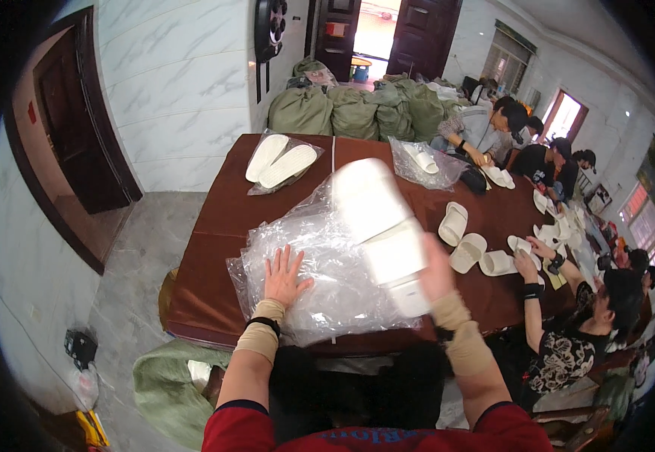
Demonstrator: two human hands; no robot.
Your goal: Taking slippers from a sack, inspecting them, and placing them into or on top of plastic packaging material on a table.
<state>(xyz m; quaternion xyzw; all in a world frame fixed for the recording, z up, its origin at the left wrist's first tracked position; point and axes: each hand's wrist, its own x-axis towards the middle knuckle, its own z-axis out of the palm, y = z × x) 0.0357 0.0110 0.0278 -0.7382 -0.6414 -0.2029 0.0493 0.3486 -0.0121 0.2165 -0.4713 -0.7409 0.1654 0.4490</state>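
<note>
**Slippers lifted over bag pile, long axis running away from the body**

A dark red-brown worktop [222,218] was seen filling the centre of the view, w/ green sacks [357,109] stacked at its far end and other people seated along the right side among loose white slippers [467,252]. A crumpled pile of clear plastic bags [320,279] was spread across the near edge, directly in front of the person.

A bagged pair of slippers [282,162] was left at the far left of the worktop, well apart from both hands; a second bagged pair [424,162] was seen far centre-right.

The white slippers in hand [380,226] were blurred by motion; they were held above the bag pile, long axis running from near-right to far-left, i.e. away from the body, toes pointing to the far end. They lay up and to the left of the right hand [437,271], which was clamped on their near end, fingers wrapped round. Exact count of slippers in the grip couldn't be told, approx. a pair.

The left hand [282,277] was laid flat on the plastic, fingers spread apart, gripping nothing. It sat near the slippers, to their left, but the right hand was the one touching them.
</note>
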